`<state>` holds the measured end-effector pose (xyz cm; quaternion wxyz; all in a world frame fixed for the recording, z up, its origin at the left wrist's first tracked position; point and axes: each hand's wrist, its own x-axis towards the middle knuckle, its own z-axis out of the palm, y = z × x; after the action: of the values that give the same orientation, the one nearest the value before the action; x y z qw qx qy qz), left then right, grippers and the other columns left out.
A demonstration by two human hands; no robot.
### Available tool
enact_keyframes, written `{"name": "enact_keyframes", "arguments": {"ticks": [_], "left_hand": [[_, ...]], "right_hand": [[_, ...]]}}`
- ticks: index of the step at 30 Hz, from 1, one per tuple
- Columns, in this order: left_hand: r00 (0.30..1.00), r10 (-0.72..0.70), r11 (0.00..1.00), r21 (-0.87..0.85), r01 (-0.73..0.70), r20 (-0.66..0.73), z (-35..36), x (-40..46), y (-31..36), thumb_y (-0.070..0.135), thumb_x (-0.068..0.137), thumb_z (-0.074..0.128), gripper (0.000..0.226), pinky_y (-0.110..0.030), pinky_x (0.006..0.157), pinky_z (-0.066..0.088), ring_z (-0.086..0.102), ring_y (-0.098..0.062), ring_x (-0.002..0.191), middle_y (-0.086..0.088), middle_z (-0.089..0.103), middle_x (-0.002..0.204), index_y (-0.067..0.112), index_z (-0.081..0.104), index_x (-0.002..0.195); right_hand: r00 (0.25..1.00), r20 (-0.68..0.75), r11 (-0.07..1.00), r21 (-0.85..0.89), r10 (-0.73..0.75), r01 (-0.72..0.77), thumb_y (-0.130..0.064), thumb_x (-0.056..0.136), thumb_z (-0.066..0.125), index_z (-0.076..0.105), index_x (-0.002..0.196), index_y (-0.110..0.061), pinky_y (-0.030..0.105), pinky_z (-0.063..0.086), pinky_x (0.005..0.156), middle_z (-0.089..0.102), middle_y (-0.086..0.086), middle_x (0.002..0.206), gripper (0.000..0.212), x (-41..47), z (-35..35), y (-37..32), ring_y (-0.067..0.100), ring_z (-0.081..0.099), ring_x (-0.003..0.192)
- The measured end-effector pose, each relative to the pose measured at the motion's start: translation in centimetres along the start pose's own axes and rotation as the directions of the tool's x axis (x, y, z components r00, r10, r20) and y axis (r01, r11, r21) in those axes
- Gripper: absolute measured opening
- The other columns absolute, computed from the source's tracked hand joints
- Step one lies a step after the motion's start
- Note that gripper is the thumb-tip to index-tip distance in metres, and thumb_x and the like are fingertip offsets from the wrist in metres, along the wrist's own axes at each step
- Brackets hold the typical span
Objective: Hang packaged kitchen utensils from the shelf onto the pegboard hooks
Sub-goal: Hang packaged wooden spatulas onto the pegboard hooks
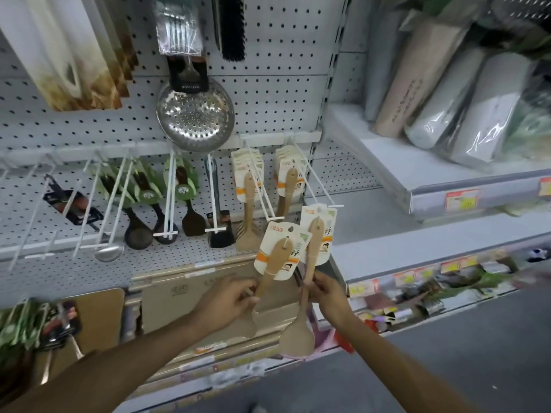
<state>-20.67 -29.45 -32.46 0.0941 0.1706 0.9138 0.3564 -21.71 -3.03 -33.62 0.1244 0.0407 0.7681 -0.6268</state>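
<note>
Our left hand pinches one wooden spatula by its handle; our right hand grips another spatula, its card just below the hook. We could miss the card's hole and drop it. The card's print is too blurred to read.

White perforated back wall across the upper left of the frame, pale grey shelves at right, grey floor lower right, even indoor light

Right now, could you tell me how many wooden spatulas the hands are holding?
2: one in the left hand, card at; one in the right hand, card at. More hang behind.
</note>
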Motion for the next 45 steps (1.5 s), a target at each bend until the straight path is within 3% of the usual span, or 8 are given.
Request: {"name": "enact_keyframes", "arguments": {"ticks": [4,9,18,22,27,29,34,45], "left_hand": [[1.0,-0.023,1.0,0.007,0.023,-0.004,-0.1,-0.3,0.1,0.03,0.089,0.072,0.009,-0.023,0.077,0.055,0.066,0.007,0.084,0.019,0.073,0.096,0.032,0.07,0.098],[0.999,-0.022,1.0,0.003,0.022,-0.024,-0.2,-1.0,-0.1,0.029,0.09,0.071,0.011,-0.017,0.077,0.054,0.066,0.008,0.088,0.02,0.073,0.101,0.03,0.071,0.101],[0.991,-0.099,0.995,-0.008,0.098,-0.091,-1.0,-2.1,-0.3,0.038,0.091,0.067,0.011,-0.009,0.072,0.049,0.063,0.016,0.085,0.027,0.07,0.099,0.034,0.07,0.101],[0.986,-0.127,0.992,-0.029,0.125,-0.111,-1.2,-2.2,-0.4,0.063,0.086,0.058,0.033,-0.019,0.074,0.055,0.066,0.013,0.084,0.027,0.072,0.099,0.036,0.068,0.1],[0.984,-0.154,0.988,-0.013,0.153,-0.084,-0.6,-2.1,-0.6,0.038,0.09,0.067,0.011,-0.025,0.077,0.057,0.068,0.01,0.084,0.026,0.073,0.098,0.036,0.069,0.101],[0.984,-0.158,0.987,-0.011,0.158,-0.079,-0.5,-2.0,-0.6,0.038,0.09,0.067,0.01,-0.025,0.077,0.056,0.067,0.01,0.084,0.024,0.073,0.096,0.034,0.069,0.1],[0.983,-0.169,0.986,-0.007,0.169,-0.067,0.3,-1.9,-0.5,0.035,0.089,0.069,0.008,-0.025,0.077,0.055,0.067,0.008,0.081,0.022,0.073,0.093,0.031,0.069,0.096],[0.974,-0.21,0.977,-0.064,0.205,-0.083,3.1,-0.7,0.0,0.023,0.087,0.073,0.005,-0.007,0.065,0.041,0.059,0.017,0.071,0.044,0.06,0.077,0.023,0.071,0.091]], "right_hand": [[1.0,0.008,0.999,-0.043,-0.003,0.003,-0.008,0.099,0.053,0.063,0.085,-0.007,0.019,0.049,0.058,0.069,0.006,0.075,0.017,1.4,-0.4,-0.6,0.007,0.064,0.064],[1.0,-0.021,0.997,-0.078,0.01,-0.012,-0.048,0.081,0.063,0.065,0.082,-0.009,0.063,0.051,0.078,0.066,0.022,0.076,0.039,5.7,-1.0,0.5,0.043,0.063,0.074],[0.99,-0.13,0.996,-0.061,0.053,-0.061,-0.028,0.093,0.061,0.067,0.082,-0.016,0.049,0.056,0.08,0.07,0.012,0.082,0.018,10.3,0.0,-2.9,0.027,0.066,0.076],[0.981,-0.19,0.996,-0.088,-0.041,0.025,-0.01,0.091,0.065,0.061,0.095,0.013,0.044,0.053,0.071,0.06,0.025,0.081,0.024,11.7,0.0,-2.3,0.027,0.059,0.066],[0.971,-0.195,0.971,-0.221,-0.136,0.091,-0.036,0.088,0.064,0.068,0.087,-0.018,0.036,0.055,0.07,0.066,0.008,0.081,0.018,12.1,0.2,-0.9,0.025,0.062,0.075],[0.949,-0.277,0.969,-0.232,-0.15,0.086,-0.017,0.095,0.058,0.068,0.089,-0.022,0.023,0.053,0.066,0.06,0.003,0.083,0.012,11.6,0.6,-1.0,0.017,0.056,0.079],[0.988,-0.066,0.969,-0.217,-0.138,0.121,0.0,0.09,0.059,0.055,0.118,-0.026,0.01,0.049,0.074,0.059,-0.012,0.103,0.038,7.7,0.6,-2.0,-0.008,0.059,0.084],[0.973,0.202,0.993,0.078,-0.108,0.094,0.015,0.082,0.06,0.066,0.108,-0.015,0.03,0.055,0.082,0.076,0.003,0.094,0.04,1.1,5.4,-1.5,0.016,0.071,0.091]]}}
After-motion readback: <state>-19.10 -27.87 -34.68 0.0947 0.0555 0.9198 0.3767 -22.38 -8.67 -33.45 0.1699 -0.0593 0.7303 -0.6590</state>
